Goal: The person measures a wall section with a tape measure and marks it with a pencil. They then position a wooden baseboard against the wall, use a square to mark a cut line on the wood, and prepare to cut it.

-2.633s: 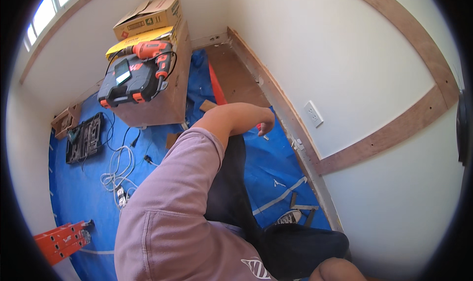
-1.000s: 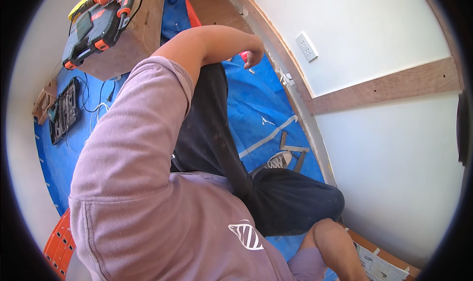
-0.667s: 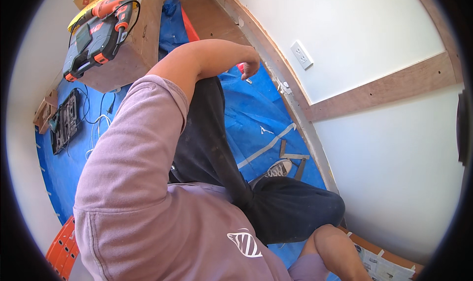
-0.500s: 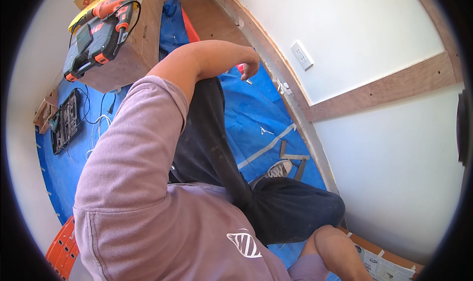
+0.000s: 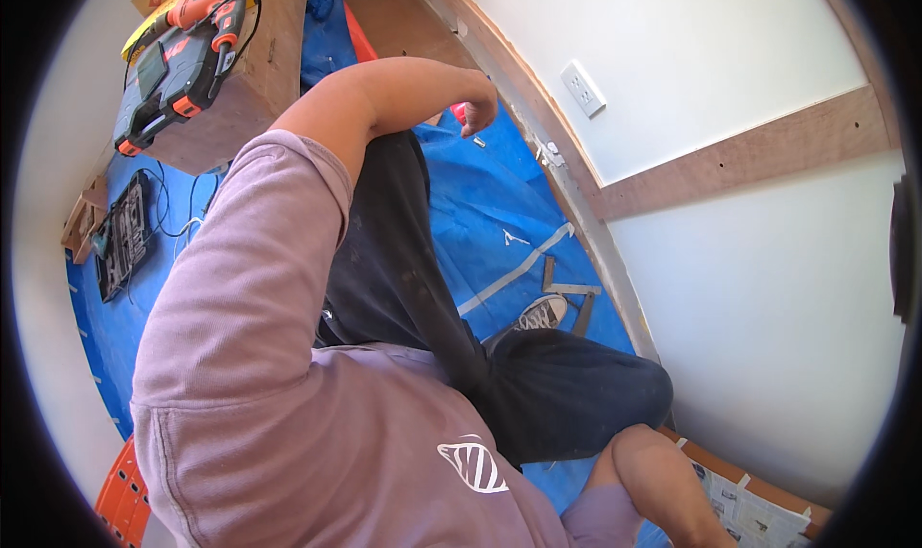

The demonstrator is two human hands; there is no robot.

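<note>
1. At the far left, a small wooden tray (image 5: 86,217) sits beside an open black tool case (image 5: 125,236) on the blue sheet (image 5: 499,193). Lower down, a perforated orange piece (image 5: 123,498) juts in from the edge.
2. Next comes a wooden box (image 5: 274,58) bearing a closed dark case (image 5: 182,82) with orange latches. A phone (image 5: 152,71) and an orange-and-black corded drill (image 5: 206,5) rest on the case.
3. The left arm (image 5: 413,92), in a mauve sleeve (image 5: 250,269), passes over a raised knee in black trousers (image 5: 384,250).
4. The left hand (image 5: 479,101) hangs beyond that knee with its fingers bent downward. A red object (image 5: 459,113) shows just at its left side, partly covered by the hand; I cannot tell whether the fingers pinch it. A small shiny piece (image 5: 479,142) shows just below the fingers.
5. Farther right, a dark canvas shoe (image 5: 544,312) with a pale toe rests near some flat, angled bars (image 5: 571,289).
6. A white outlet (image 5: 583,88) is set in the wall (image 5: 749,269) above a brown wooden strip (image 5: 749,157).
7. At the lower right, the right arm (image 5: 663,481) bends out of the picture beside a paper-covered carton (image 5: 749,510). The right hand is out of view, so I cannot tell its state.
</note>
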